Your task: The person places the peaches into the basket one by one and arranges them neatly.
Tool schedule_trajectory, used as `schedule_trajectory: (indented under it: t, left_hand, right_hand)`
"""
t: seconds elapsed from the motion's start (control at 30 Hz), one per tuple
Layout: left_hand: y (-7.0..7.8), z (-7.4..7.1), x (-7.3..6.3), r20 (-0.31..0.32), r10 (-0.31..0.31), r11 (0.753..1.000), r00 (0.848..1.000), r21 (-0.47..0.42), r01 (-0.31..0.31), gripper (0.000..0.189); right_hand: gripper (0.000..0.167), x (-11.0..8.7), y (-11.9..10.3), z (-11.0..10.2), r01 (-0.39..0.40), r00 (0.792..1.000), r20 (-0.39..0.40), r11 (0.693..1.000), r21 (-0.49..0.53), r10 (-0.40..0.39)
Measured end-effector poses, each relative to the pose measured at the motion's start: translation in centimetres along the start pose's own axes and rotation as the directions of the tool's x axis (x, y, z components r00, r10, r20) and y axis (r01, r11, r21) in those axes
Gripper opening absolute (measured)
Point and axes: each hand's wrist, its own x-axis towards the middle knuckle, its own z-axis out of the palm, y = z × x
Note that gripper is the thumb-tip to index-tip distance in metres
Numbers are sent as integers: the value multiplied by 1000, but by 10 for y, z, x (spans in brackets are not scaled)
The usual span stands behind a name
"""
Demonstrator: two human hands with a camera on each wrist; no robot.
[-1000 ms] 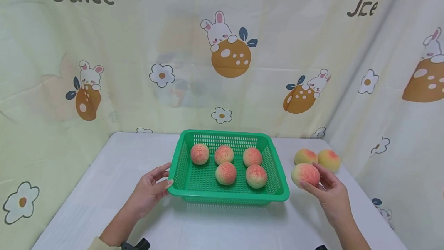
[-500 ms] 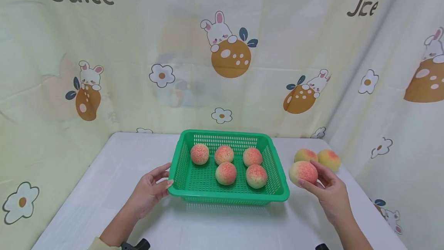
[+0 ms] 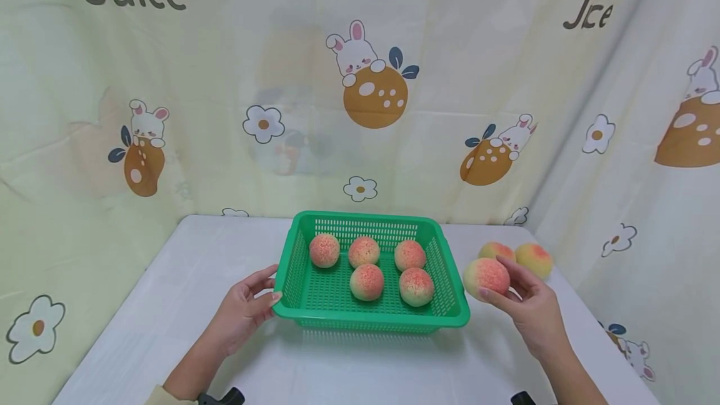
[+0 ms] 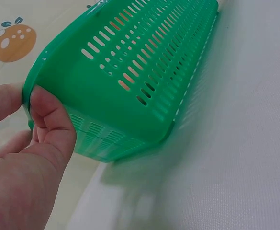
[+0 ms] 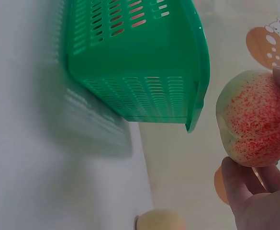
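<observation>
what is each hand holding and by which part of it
The left hand grips the green perforated plastic basket by its left rim; the right hand pinches a round pink-and-yellow peach by opposite sides.

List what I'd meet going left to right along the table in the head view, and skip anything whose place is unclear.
Left hand, green basket, held peach, right hand.
</observation>
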Motion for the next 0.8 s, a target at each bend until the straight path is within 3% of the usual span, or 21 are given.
schedule_trajectory:
  t: [0.27, 0.47, 0.8]
  left_hand:
    - [1, 1, -1, 5, 7, 1000, 1000, -10, -7, 70]
    - [-1, 1, 0, 6, 7, 1000, 1000, -11, -7, 70]
    - [-2, -1, 1, 8, 8, 1000, 1000, -20, -8, 70]
  right_hand:
    - [74, 2, -7, 4, 18, 999, 38, 997, -69, -15]
    - [70, 4, -6, 9, 60, 996, 63, 998, -8, -59]
    - [68, 6, -6, 19, 76, 994, 84, 997, -10, -75]
